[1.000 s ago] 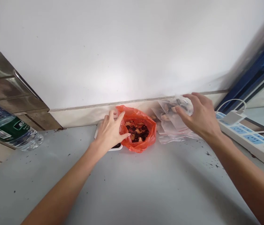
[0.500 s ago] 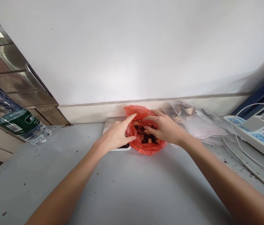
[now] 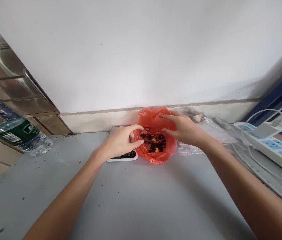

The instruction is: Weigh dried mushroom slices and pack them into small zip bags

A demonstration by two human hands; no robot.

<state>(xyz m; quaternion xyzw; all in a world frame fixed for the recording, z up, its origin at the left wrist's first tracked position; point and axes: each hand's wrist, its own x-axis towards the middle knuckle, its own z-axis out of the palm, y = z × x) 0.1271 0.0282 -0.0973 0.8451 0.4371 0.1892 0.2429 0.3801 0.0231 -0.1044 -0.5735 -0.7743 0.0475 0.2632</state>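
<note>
An open red plastic bag [image 3: 159, 156] stands on the grey table, its mouth facing up. Dark and tan dried pieces [image 3: 154, 141] lie inside it. At the bag's left rim is my left hand [image 3: 119, 141], its thumb and fingers curved but apart, touching the plastic. My right hand [image 3: 184, 128] reaches over the right rim, with thumb and fingers spread inside the mouth and nothing visible between them. Partly under my left hand sits a flat white kitchen scale [image 3: 124, 158] with a black button panel.
Clear zip bags [image 3: 213, 131], some with pale pieces inside, lie right of the red bag. Further right are a power strip [image 3: 271, 143] with a white charger and cable [image 3: 251, 160]. A large water bottle [image 3: 20, 133] stands left. Behind rises a white wall [image 3: 141, 56].
My right hand has drawn up and right out of the dried pieces toward the bag's rim. The bag's mouth is wider and its back edge stands higher. My left hand has shifted slightly.
</note>
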